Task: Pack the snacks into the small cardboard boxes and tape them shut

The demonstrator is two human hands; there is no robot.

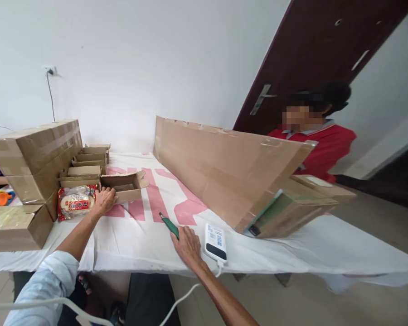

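Observation:
My left hand [105, 200] reaches to the left side of the table, its fingers bent over the near left corner of a small open cardboard box [129, 195]. The box's end flap sticks out to the right, and its inside looks bare. Beside that hand lies a clear and red packet of rice crackers [76, 203]. My right hand [187, 244] is closed around a green utility knife [170, 225], its tip pointing away and to the left, low over the cloth. A white device [215, 242] with a cable lies just right of this hand.
Several small open boxes [88, 158] stand in a row behind the packet. Taped cartons [37, 154] are stacked at the left, with another open box [17, 226] in front. A tall cardboard panel [221, 167] divides the table. Beyond it is a person in red [329, 147].

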